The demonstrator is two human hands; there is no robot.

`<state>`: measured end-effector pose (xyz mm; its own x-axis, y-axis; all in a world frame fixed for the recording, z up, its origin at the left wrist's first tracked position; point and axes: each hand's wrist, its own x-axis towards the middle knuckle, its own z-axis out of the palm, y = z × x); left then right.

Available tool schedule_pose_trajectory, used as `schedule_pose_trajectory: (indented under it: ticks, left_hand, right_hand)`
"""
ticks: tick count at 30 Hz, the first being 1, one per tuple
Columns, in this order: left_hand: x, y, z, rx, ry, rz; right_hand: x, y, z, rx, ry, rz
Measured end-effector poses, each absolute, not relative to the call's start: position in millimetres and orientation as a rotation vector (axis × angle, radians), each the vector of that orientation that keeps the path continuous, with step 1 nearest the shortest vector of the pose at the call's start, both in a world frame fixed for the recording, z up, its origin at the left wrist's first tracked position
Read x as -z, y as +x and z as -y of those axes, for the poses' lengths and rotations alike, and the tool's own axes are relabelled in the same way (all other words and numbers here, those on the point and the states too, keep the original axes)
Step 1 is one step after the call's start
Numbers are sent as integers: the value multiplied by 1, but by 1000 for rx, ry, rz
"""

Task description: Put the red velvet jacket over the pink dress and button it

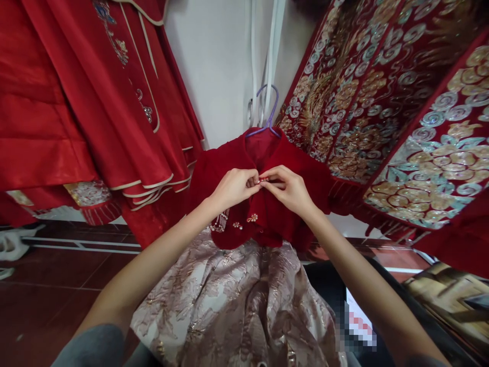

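A short red velvet jacket hangs on a purple hanger in front of me. At its front opening, just below the collar, my left hand and my right hand meet with fingertips pinched. Between them shows a small red fastening with shiny bits, partly hidden by the fingers. Lower down the front are a gold flower-shaped clasp, a small beaded ornament and a beaded tassel. A pale pink-gold brocade skirt spreads below the jacket.
Red garments with cream piping hang at the left. Heavily embroidered red garments crowd the right side. White straps run down the wall above the hanger. White shoes stand near a metal rail over the dark tiled floor.
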<state>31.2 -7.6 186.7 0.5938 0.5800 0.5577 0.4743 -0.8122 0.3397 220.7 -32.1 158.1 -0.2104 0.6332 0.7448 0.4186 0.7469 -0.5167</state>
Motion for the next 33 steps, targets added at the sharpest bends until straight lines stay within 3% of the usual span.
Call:
schedule_pose_trajectory:
  ticks: [8,13,18,23,27,33]
  left_hand:
    - [-186,34,2,-949,2878,-945]
    - [-179,40,7,-947,2968,-942]
    - [-147,48,17,-1276,2357,-754]
    - [-122,55,18,-1206,1547,-580]
    - [-119,60,14,-1204,1343,-462]
    - [-113,64,9,-1202,1247,-445]
  right_hand:
    - [-155,224,27,-407,-792,1854]
    - [-152,217,22,-283,-764,1925]
    - [-130,206,17,-338,-730,1627]
    - [-95,198,43,-439,-787,1616]
    - [-73,198,64,-269,-890,1721]
    - [-79,230,79,-369,-1100,1442]
